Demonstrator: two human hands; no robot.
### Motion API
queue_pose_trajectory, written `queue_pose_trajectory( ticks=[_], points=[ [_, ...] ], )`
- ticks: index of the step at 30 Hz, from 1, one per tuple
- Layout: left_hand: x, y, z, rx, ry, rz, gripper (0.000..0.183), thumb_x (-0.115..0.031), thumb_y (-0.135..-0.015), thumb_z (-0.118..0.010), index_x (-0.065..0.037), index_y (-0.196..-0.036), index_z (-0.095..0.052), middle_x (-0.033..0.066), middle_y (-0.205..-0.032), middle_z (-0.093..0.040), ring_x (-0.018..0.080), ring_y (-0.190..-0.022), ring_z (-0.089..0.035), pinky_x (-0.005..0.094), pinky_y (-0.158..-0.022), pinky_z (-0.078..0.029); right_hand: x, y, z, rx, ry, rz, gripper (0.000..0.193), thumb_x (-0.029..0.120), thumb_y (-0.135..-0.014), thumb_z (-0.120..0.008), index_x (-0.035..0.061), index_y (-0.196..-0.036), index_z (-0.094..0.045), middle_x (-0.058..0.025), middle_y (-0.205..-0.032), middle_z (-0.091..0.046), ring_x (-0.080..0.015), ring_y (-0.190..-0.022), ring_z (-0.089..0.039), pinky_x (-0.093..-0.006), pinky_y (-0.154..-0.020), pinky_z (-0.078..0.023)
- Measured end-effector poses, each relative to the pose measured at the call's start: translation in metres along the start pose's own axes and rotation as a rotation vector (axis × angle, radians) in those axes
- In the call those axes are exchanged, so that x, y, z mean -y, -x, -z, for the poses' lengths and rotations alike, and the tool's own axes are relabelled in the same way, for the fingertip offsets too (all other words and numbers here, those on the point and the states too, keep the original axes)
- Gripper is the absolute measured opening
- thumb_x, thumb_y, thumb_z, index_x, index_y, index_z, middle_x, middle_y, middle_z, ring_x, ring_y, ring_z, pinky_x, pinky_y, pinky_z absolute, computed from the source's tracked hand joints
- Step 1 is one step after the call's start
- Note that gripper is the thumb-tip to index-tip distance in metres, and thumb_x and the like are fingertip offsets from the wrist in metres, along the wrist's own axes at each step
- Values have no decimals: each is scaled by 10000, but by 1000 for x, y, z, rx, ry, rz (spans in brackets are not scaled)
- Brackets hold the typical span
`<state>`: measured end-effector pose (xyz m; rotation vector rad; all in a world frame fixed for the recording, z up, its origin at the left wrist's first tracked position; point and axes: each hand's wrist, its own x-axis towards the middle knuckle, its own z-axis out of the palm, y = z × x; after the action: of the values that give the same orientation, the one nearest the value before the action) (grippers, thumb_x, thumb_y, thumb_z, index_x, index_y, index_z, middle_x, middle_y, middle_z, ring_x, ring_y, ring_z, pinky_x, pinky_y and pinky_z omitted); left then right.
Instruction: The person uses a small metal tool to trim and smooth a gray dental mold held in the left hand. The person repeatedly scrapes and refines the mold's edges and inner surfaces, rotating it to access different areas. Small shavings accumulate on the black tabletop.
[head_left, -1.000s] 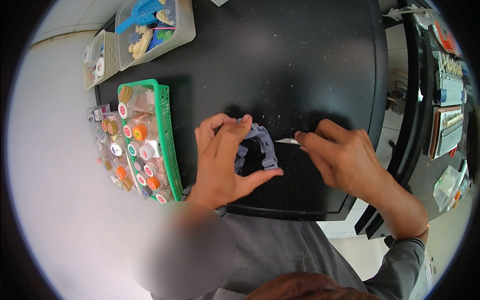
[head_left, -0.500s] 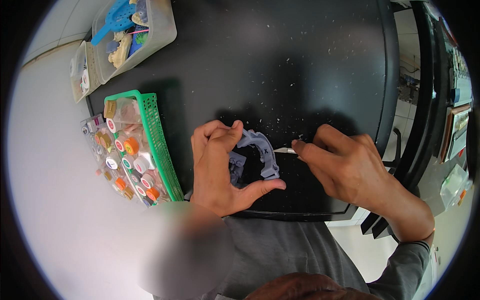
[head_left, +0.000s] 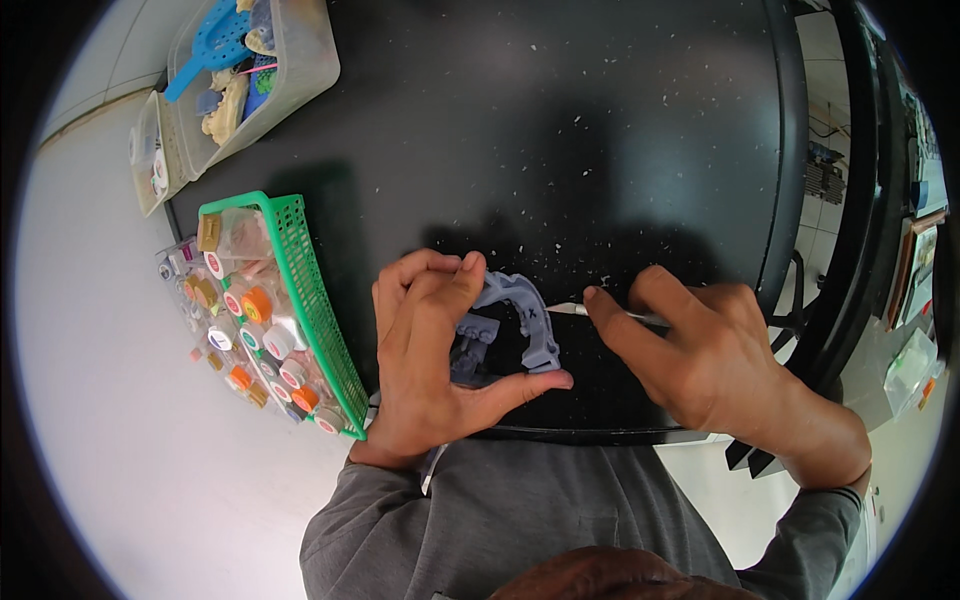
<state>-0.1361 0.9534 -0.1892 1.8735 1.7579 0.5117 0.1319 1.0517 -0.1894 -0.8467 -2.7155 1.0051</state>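
A green basket (head_left: 322,310) of small capped jars sits at the left edge of the black surface (head_left: 600,130). Just right of it, the left hand (head_left: 430,365) grips a grey-blue arch model (head_left: 525,315), thumb under, fingers over. The right hand (head_left: 715,365) pinches a thin blade (head_left: 572,309), its tip touching the model's outer edge. A slip of the blade could gouge the model or nick the nearby left thumb.

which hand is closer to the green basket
Left. The left hand sits just right of the green basket; the right hand is farther right, beyond the grey part.
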Motion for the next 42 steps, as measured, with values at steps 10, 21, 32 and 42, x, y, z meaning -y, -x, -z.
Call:
queue_pose_trajectory(
  ticks=[10,21,32,42],
  points=[
    [10,-3,-11,23,48,9,1217,-539,-530,-1121,42,-1449,-573,245,-1367,-596,362,-1284,-647,432,-1025,-615,-10,-5,-19,-52,30,-10,360,168,-860,-753,44,-1195,-799,-58,-959,-576,-107,-504,-607,-305,-426,-466],
    [28,-11,-45,11,186,-63,1171,-405,-587,-1130,14,-1494,-520,223,-1309,-591,348,-1253,-624,472,-1008,-654,-35,-2,-28,-23,-26,-18,342,176,-850,-765,59,-1169,-805,-54,-965,-609,-102,-487,-597,-294,-431,-473],
    [27,-11,-50,11,178,-36,1198,-408,-550,-1145,31,-1470,-515,232,-1344,-592,324,-1239,-663,457,-1030,-636,-37,1,-38,-61,-13,-11,298,173,-852,-762,46,-1120,-789,-63,-975,-609,-83,-489,-586,-286,-415,-462],
    [25,-10,-55,6,222,0,1219,-402,-536,-1154,42,-1476,-517,231,-1389,-595,321,-1258,-680,450,-1062,-605,-39,2,-43,-102,-3,-8,300,182,-838,-762,42,-1103,-777,-54,-945,-592,-85,-492,-578,-289,-408,-448]
  ],
)
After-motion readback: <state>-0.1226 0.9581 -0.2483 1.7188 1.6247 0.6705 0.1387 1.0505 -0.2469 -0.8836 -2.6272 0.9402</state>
